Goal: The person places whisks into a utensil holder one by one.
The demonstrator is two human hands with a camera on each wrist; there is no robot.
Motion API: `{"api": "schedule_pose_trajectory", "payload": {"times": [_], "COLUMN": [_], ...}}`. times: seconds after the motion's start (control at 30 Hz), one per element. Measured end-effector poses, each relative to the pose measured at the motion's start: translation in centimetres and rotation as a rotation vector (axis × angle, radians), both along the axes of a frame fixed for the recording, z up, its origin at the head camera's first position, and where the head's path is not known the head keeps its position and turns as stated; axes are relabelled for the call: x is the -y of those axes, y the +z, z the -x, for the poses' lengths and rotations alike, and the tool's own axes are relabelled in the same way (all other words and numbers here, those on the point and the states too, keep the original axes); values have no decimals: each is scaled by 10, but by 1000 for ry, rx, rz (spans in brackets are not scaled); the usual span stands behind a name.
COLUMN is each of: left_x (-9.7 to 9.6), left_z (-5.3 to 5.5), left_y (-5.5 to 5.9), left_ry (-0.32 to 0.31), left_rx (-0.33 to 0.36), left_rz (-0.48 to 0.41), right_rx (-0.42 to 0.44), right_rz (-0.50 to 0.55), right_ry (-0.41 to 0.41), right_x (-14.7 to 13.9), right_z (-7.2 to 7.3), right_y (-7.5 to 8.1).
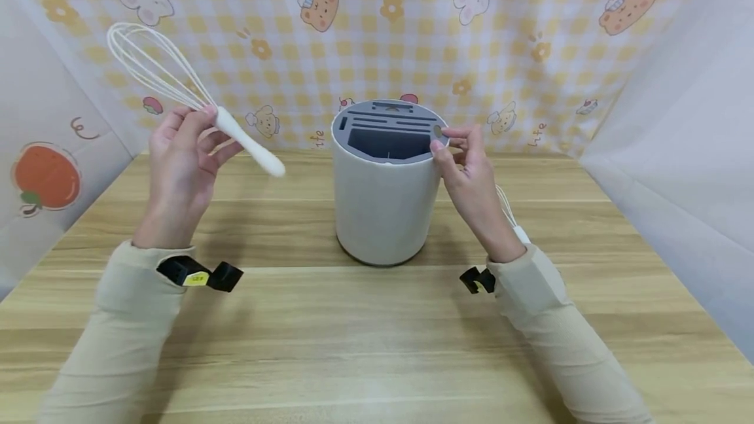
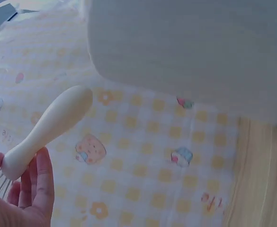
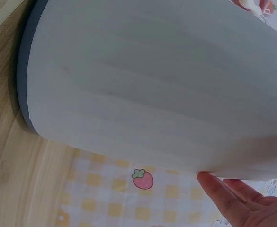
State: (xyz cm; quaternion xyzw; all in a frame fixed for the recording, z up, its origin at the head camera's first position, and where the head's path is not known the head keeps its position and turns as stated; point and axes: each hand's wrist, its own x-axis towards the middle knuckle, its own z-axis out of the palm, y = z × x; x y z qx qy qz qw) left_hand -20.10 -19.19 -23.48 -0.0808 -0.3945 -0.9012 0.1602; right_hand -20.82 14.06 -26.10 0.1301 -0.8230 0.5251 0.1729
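My left hand pinches a white whisk where the handle meets the wires. The whisk is held in the air, wire loops up to the left and handle sloping down to the right. In the left wrist view its rounded handle points toward the holder. A white round utensil holder with a grey slotted top stands upright on the table. My right hand holds its right rim, thumb near the front corner. The right wrist view has fingertips against the holder's side.
A second whisk lies on the wooden table, partly hidden behind my right wrist. Behind the table hangs a yellow checked cloth with cartoon prints. Pale cloth walls close off both sides.
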Motion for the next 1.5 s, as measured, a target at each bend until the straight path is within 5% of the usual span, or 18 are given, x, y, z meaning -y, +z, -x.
{"api": "schedule_pose_trajectory", "payload": {"times": [0.27, 0.5, 1.17, 1.5], "left_x": [-21, -42, -82, -95], "left_z": [-4, -6, 2, 7], "left_y": [5, 11, 19, 10], "left_ry": [-3, 4, 21, 139], "left_rx": [26, -41, -202, -331], "left_rz": [-228, -237, 5, 414], "right_rx": [1, 3, -11, -5], "right_rz": [0, -6, 0, 6], "right_ry": [2, -2, 11, 13], "right_x": [1, 0, 0, 0], "right_z": [0, 1, 4, 4], "right_y": [1, 1, -1, 0]}}
